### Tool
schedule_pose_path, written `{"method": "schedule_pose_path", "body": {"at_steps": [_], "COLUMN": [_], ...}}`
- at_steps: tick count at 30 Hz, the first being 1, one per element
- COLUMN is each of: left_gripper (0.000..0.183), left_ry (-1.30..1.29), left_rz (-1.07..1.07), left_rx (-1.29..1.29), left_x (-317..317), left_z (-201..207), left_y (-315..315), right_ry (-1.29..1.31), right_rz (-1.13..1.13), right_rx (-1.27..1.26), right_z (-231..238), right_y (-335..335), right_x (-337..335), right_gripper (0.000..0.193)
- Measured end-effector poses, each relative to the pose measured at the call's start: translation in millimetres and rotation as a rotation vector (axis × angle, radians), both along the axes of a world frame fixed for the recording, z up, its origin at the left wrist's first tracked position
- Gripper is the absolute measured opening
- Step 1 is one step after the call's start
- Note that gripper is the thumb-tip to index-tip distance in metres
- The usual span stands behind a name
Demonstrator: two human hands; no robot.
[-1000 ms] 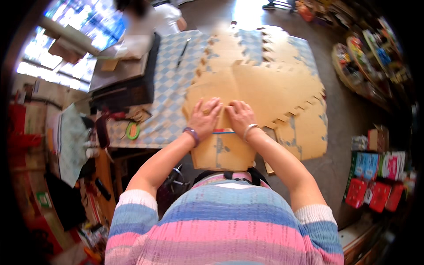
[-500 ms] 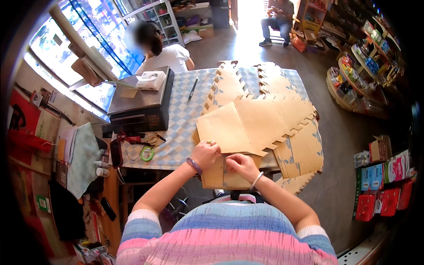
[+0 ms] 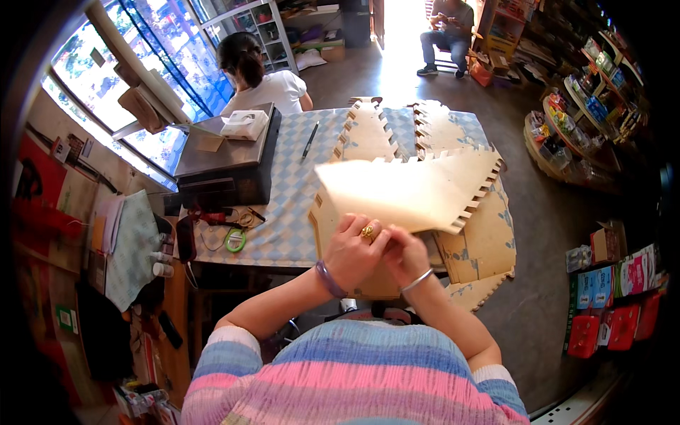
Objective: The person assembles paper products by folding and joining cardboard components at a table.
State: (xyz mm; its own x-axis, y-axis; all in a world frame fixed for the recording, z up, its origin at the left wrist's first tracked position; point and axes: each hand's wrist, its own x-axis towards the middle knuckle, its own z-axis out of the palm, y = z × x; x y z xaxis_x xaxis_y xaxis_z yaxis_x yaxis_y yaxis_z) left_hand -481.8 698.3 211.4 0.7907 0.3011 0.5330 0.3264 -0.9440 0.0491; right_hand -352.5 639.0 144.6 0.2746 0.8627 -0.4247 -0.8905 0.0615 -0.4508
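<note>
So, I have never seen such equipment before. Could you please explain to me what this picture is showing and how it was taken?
There is no robot here. A camera worn on the person's head, left of a pair, looks down; its fisheye lens bends straight edges. The bare left hand and right hand belong to the wearer. They meet at the near edge of a tan notched sheet; their exact grip is hidden. On the checked tablecloth lie more tan sheets, a pen and a green ring-shaped item. At left stands a dark metal-topped box.
</note>
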Motion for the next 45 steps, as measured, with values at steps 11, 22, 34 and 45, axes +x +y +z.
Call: {"method": "schedule_pose_path", "body": {"at_steps": [11, 22, 34, 45], "left_gripper": [0.045, 0.055, 0.048, 0.048], "left_ry": [0.001, 0.319, 0.287, 0.279], "left_rz": [-0.036, -0.269, -0.099, -0.108], "left_rx": [-0.208, -0.324, -0.312, -0.247], "left_x": [16, 116, 215, 224], "left_z": [-30, -95, -166, -168], "left_y": [3, 5, -3, -12], "right_ry": [-0.269, -0.202, 0.142, 0.156], "right_rz": [-0.255, -0.832, -0.994, -0.834], "right_rx": [0.833, 0.536, -0.41, -0.36], "right_z": [157, 61, -149, -305], "right_y": [-45, -316, -436, -445], "right_x": [264, 266, 221, 344], "right_gripper": [0.024, 0.023, 0.014, 0.016]}}
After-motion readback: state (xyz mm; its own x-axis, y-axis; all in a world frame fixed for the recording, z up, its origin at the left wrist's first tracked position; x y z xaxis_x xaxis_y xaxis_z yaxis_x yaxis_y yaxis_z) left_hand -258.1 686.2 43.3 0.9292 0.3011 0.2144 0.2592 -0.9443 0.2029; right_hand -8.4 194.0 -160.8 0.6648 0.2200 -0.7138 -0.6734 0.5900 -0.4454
